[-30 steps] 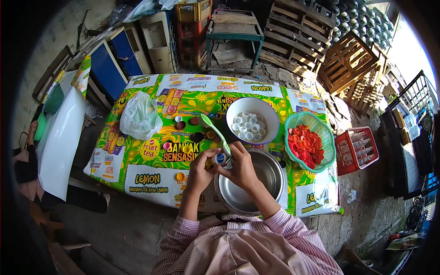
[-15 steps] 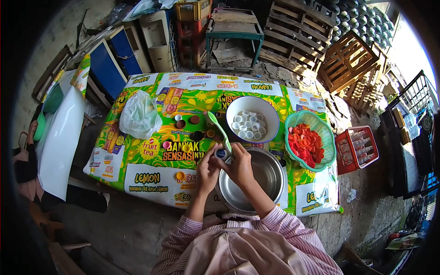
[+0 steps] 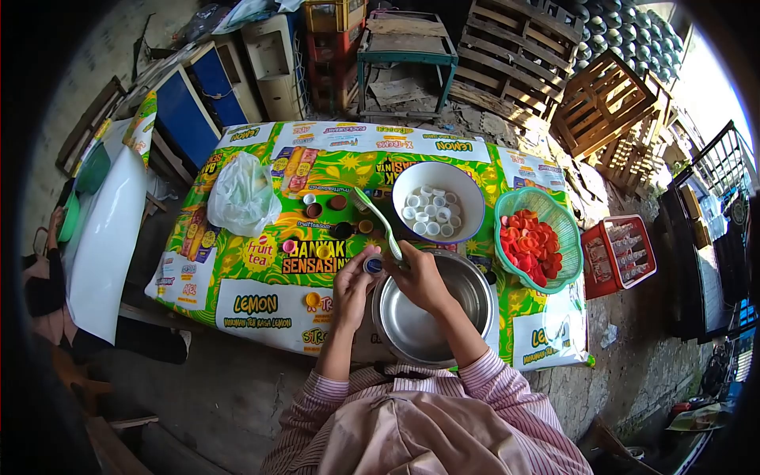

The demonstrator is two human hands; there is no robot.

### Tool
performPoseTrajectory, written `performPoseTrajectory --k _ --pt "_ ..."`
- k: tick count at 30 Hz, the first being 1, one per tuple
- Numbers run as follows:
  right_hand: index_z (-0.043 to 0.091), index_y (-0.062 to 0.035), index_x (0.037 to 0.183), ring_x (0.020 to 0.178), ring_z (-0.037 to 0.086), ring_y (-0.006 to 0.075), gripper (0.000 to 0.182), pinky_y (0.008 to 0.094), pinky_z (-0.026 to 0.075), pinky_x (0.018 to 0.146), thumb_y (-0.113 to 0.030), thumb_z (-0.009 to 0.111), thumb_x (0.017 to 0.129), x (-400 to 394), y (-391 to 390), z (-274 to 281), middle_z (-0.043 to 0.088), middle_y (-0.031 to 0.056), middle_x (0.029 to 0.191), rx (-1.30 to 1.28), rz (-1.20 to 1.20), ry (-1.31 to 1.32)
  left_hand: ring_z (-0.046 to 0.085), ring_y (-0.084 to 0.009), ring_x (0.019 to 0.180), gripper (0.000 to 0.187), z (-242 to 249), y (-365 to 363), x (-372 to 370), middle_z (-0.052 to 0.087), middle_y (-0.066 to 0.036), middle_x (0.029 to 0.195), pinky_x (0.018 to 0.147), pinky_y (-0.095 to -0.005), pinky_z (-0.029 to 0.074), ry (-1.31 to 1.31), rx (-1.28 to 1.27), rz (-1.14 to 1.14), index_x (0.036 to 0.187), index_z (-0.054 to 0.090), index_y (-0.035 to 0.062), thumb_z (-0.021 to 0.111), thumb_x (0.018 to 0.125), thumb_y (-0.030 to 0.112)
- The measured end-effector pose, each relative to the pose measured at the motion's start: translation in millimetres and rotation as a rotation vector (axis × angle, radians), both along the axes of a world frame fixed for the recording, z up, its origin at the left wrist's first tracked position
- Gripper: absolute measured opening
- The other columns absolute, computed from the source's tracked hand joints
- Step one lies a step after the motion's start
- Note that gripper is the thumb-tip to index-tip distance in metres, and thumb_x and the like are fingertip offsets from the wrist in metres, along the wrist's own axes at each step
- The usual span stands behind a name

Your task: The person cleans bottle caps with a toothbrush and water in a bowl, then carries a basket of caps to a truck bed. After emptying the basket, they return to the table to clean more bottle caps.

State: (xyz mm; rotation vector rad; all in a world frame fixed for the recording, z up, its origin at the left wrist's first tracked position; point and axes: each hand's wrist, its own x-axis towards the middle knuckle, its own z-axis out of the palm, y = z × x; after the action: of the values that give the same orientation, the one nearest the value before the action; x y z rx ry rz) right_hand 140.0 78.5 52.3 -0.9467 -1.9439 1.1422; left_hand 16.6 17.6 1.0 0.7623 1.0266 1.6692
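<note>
My left hand pinches a small dark blue bottle cap near the rim of a steel basin. In my right hand is a green and white toothbrush, its bristled head pointing up and away from me. The right hand is over the basin, close to the cap but slightly apart from it. Beyond the basin stands a white enamel bowl with several white caps inside. Loose caps in brown, black, pink, white and yellow, including a yellow cap, lie to the left.
A green basket of red caps sits at the table's right, beside a red container. A crumpled plastic bag lies at left. Another person's arm shows at far left. Wooden pallets stand behind.
My right hand has drawn slightly right, away from the cap, with the toothbrush. The left hand has tilted the cap and shifted a little left.
</note>
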Motion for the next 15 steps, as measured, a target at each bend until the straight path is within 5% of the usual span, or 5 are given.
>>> performPoseTrajectory --k 15 --pt "0.057 0.0018 0.097 0.071 0.058 0.0368 0.019 0.0340 0.045 0.058 -0.001 0.054 0.078 18.8 -7.4 -5.6 0.057 0.0236 0.076 0.090 0.006 0.072 0.052 -0.0169 0.105 0.039 -1.1 2.4 8.1 0.051 -0.012 0.117 0.090 -0.0290 0.043 0.107 0.006 -0.146 0.121 0.042 -0.0018 0.043 0.082 -0.007"
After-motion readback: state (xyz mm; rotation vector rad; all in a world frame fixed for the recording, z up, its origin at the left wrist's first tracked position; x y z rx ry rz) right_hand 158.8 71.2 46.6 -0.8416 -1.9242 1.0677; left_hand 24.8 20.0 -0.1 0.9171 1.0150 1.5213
